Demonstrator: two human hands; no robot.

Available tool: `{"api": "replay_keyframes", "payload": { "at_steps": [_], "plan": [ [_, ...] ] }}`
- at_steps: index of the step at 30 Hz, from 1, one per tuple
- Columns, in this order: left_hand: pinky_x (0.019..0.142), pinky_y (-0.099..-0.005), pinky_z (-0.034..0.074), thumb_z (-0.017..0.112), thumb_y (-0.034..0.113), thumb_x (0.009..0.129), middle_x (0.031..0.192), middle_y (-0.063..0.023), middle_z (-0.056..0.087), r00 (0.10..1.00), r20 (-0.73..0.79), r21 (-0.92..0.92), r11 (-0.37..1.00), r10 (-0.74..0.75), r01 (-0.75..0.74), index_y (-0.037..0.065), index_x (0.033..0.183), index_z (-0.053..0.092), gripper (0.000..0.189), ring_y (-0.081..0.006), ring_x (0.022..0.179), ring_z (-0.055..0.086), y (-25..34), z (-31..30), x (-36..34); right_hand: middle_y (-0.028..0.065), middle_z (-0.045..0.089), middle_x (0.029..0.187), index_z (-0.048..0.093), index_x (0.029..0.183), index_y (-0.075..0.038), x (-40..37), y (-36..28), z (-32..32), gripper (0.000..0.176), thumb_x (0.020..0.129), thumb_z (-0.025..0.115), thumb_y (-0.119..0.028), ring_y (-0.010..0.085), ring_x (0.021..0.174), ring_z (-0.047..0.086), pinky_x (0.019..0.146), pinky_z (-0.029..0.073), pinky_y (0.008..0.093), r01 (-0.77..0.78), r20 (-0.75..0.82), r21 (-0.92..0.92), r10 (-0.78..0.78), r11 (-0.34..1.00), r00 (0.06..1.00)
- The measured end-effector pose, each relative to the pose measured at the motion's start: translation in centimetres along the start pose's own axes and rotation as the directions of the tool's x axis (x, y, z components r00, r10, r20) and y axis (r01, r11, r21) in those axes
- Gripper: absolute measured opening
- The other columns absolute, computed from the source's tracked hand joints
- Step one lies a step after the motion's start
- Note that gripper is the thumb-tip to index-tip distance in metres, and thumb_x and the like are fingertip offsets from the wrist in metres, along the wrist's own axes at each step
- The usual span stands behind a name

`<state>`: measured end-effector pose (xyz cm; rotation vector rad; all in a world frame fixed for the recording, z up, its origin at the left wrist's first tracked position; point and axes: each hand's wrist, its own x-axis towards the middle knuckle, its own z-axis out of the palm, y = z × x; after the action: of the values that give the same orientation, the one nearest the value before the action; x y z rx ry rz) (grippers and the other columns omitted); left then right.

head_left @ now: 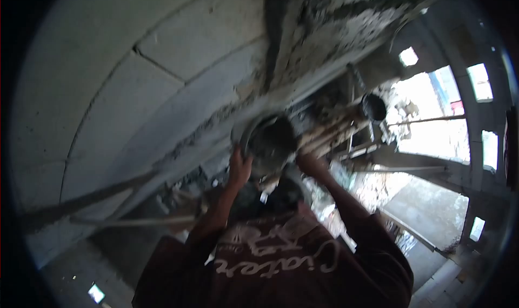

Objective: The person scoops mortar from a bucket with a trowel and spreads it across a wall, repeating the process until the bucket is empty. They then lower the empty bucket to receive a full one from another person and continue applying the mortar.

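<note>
A dark bucket (pixel 244 136) is held out in front of my chest, tilted so that its mouth shows. Grey material that looks like mortar (pixel 273 140) lies inside it. My left hand (pixel 239 168) grips the bucket's left side near the rim, fingers wrapped round the edge. On the opposite side, my right hand (pixel 312 166) holds the bucket low at its right edge; its fingertips are partly hidden and blurred. The bucket is close to the block wall (pixel 178 97).
Wooden poles or planks (pixel 330 132) run beyond the bucket on the right, with a second dark bucket (pixel 373 107) near their far end. A long bar (pixel 146 221) crosses at lower left. Bright openings (pixel 432 119) and a grey slab (pixel 430 213) lie to the right.
</note>
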<state>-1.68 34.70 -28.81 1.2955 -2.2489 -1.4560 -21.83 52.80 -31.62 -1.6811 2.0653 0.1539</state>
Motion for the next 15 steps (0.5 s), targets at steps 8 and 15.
{"api": "replay_keyframes", "payload": {
  "at_steps": [8,15],
  "plan": [
    [0.104,-0.0332,0.03,0.051,0.003,0.082,0.14,-0.023,0.034,0.981,0.106,-0.366,0.924,0.162,-0.113,-0.005,0.14,0.019,0.067,-0.0292,0.127,0.037,8.7,2.9,3.3,0.0143,0.06,0.079,0.061,0.087,0.003,-1.0,0.7,-6.3,0.027,0.079,0.054,-0.022,0.0232,0.068,0.061,0.061,0.049,0.0348,-0.122,0.014,0.828,0.198,0.548,0.98],
    [0.101,-0.032,0.034,0.054,0.007,0.086,0.134,-0.0142,0.042,0.972,0.148,-0.554,0.83,0.184,-0.073,-0.001,0.141,0.022,0.064,-0.0195,0.12,0.043,14.2,3.8,3.1,0.0108,0.059,0.073,0.058,0.088,0.004,-4.0,1.9,-10.1,0.03,0.077,0.054,-0.023,0.0167,0.068,0.056,0.061,0.045,0.0337,0.004,-0.102,0.938,0.264,0.348,0.959]
  ]
}}
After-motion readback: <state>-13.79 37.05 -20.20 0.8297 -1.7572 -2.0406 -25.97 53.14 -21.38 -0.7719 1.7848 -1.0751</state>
